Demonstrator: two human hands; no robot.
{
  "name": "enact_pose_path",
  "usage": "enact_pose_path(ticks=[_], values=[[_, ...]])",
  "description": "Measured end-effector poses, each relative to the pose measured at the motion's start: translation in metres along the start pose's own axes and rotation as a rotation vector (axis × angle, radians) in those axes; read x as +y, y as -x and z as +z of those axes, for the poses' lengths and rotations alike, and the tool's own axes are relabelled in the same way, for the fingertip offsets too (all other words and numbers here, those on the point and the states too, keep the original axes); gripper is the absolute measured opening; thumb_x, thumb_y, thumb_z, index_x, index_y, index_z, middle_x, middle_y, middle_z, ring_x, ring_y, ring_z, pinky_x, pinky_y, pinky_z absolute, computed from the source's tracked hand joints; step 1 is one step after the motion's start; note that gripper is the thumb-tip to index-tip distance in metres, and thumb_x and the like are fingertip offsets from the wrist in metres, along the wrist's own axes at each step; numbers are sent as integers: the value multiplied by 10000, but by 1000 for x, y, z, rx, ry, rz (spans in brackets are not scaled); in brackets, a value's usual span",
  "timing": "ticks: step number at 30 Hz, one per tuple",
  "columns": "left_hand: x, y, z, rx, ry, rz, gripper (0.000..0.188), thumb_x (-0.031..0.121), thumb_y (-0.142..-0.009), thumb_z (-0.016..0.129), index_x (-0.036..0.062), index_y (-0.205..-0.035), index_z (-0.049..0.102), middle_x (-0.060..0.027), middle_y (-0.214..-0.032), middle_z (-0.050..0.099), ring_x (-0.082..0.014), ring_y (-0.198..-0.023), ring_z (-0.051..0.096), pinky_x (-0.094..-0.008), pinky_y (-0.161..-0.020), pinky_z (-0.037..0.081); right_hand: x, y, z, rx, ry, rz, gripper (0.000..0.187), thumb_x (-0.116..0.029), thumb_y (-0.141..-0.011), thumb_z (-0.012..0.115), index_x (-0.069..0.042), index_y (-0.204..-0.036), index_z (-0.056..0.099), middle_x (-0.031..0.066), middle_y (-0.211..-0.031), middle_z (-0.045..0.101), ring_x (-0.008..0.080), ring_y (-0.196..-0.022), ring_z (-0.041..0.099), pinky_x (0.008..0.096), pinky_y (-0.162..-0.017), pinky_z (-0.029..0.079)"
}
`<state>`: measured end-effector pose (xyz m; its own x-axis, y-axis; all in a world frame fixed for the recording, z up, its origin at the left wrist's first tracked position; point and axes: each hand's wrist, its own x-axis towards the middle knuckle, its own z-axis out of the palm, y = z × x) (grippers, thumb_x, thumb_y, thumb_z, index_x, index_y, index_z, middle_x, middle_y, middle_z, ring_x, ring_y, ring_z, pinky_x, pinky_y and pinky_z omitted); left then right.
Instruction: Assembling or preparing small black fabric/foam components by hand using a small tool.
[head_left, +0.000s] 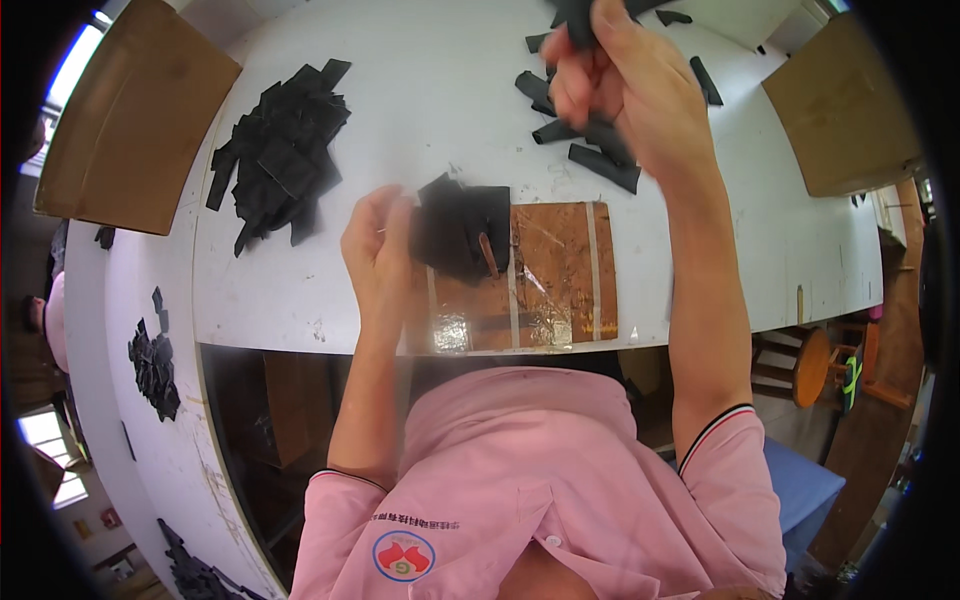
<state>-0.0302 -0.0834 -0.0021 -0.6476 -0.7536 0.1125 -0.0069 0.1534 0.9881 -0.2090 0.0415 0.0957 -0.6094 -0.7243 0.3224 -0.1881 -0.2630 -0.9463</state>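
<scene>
Black pieces (pixel 283 155), thin flat ones, sit heaped toward the left edge of the surface (pixel 420 90), near a big cardboard box (pixel 140 110). Next over, the left hand (pixel 378 235) is at the left side of a small black stack (pixel 460 230) lying on a taped brown board (pixel 560 240) by the near edge. Those fingers are blurry, so can't tell if they're pinching or just resting. I'd hold that hand steady and square up the stack, since corners poke out unevenly. Further right, near the far edge, the fingers of the right hand (pixel 640 85) are clenched on another black piece (pixel 578 25), around loose curled pieces (pixel 605 170). Imo pinch one cleanly, don't drag its neighbours along.
</scene>
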Motion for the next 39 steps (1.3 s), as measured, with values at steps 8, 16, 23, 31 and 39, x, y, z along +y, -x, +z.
enact_pose_path(ticks=[8,16,23,31,39], values=[[-77,-28,16,45,-840,55,516,304,-721,618,-74,-1046,485,-221,-865,556,-288,-766,559,-370,-667,440,98,134,11,81,163,433,348,-300,-882,402,-11,-749,542,-5,-527,461,51,-479,400,193,-440,312],[-94,-47,11,30,-692,52,152,128,-671,627,18,-772,600,-137,-759,581,-274,-684,551,-341,-619,434,91,164,34,32,133,616,361,-293,-889,400,0,-748,556,-3,-561,471,58,-507,410,201,-461,327],[-27,13,-30,311,489,-148,121,83,-810,526,-18,-876,513,-85,-875,571,-168,-843,538,-285,-762,432,81,166,60,-138,64,579,262,-228,-831,510,30,-815,553,28,-616,506,91,-570,480,212,-548,406],[-13,99,-14,189,1082,-602,115,34,-846,447,-43,-917,493,-117,-947,559,-186,-847,558,-304,-797,478,71,163,111,85,-295,483,268,-142,-765,618,43,-931,520,37,-722,521,79,-631,494,201,-572,411],[-32,116,6,-50,798,-962,197,158,-853,465,0,-970,463,-92,-849,555,-153,-703,558,-267,-610,482,80,166,95,283,126,306,88,-52,-719,633,21,-760,606,41,-648,526,95,-544,494,221,-482,385]])
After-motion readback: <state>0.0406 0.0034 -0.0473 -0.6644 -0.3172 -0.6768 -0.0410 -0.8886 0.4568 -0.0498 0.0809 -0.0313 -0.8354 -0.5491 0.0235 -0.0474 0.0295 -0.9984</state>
